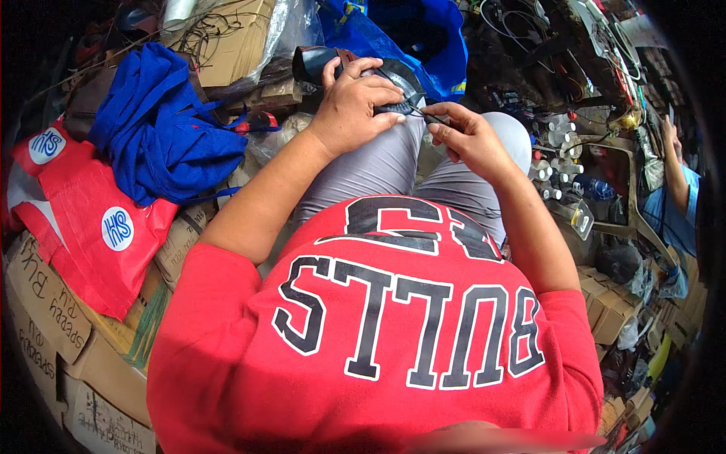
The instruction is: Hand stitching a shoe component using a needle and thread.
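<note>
On my lap, between my grey-trousered knees, lies what looks like a dark shoe (404, 73) with a pale grey edge. My left hand (354, 106) is closed over its near side, thumb pressed along it and fingers wrapped across the top. Just to the right, my right hand (470, 139) is closed in a pinch, with thumb and forefinger on a thin dark strand (423, 113) that runs to the shoe's edge. Whether the strand is a thread or a slim tool cannot be made out. Part of the shoe is hidden under my left hand.
A blue plastic bag (439, 38) stands open beyond my knees. At left, a blue cloth bag (155, 125) and a red bag (98, 227) lie on cardboard boxes (53, 303). Several small bottles (561, 140) crowd the right. Another person's arm (675, 163) shows at the far right.
</note>
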{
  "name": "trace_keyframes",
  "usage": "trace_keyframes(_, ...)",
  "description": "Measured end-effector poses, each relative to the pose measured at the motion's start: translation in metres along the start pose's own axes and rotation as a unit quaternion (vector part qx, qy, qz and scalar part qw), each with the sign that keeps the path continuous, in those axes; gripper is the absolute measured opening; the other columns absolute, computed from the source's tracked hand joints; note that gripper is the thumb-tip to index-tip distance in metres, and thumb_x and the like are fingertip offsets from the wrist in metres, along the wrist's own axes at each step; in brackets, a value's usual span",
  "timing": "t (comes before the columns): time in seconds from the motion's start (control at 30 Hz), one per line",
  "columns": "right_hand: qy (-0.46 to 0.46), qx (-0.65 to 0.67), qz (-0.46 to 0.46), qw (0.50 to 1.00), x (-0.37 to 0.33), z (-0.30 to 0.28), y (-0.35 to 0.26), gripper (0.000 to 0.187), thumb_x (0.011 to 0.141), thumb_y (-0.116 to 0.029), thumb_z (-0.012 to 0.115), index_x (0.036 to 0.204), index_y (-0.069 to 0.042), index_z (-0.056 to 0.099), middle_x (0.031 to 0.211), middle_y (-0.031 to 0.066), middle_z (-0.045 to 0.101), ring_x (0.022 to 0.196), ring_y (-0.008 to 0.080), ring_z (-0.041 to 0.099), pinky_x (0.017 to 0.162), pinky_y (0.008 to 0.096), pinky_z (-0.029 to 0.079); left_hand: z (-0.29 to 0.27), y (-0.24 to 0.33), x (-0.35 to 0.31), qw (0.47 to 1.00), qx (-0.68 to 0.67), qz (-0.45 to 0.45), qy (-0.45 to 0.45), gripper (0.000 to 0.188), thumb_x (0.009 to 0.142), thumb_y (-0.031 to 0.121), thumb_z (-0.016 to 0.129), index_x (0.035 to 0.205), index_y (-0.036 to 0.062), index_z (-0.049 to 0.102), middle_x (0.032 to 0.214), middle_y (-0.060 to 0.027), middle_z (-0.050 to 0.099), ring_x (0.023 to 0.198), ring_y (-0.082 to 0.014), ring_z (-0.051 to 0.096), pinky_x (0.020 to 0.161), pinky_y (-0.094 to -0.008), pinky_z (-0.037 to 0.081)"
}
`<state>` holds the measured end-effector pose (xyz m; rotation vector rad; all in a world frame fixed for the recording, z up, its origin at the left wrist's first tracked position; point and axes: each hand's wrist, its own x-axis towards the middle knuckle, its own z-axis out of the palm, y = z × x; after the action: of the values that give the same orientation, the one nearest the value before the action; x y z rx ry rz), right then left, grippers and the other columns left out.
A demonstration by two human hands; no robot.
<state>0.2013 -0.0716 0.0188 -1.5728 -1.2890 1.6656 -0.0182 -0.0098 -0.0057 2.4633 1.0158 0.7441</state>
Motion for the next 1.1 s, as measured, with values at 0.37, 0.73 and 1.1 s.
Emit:
trace_keyframes(0.37,0.184,-0.32,-0.293,0.882,0.002,0.026,0.024,0.025,0.088,-0.016,0.061,0.111,-0.007,0.058,0.081,0.0084,0.062,0.069,0.015,0.06,0.061,0.0298,0.047,0.003,-0.004,0.0,1.0,0.01,0.016,0.018,0.026,0.067,0.03,0.075,0.089,0.0165,0.072,0.099,0.0035,0.067,0.12,-0.019,0.045,0.105,-0.0531,0.014)
trace_keyframes(0.73,0.151,-0.141,-0.237,0.949,0.005,0.034,0.028,0.025,0.089,-0.01,0.057,0.114,-0.008,0.056,0.084,0.006,0.059,0.064,0.0187,0.058,0.055,0.03,0.046,0.002,-0.005,0.001,1.0,0.007,0.019,0.008,0.026,0.067,0.026,0.075,0.091,0.0161,0.072,0.099,0.0022,0.067,0.12,-0.0191,0.046,0.106,-0.0517,0.014)
trace_keyframes(1.1,0.047,0.111,-0.078,0.99,0.009,0.032,0.032,0.027,0.089,-0.013,0.057,0.115,-0.013,0.052,0.083,0.0072,0.056,0.06,0.0178,0.053,0.051,0.0289,0.042,0.0,-0.003,0.003,1.0,0.011,0.013,0.003,0.028,0.064,0.021,0.077,0.092,0.0158,0.072,0.1,0.0014,0.067,0.12,-0.019,0.046,0.106,-0.0497,0.016)
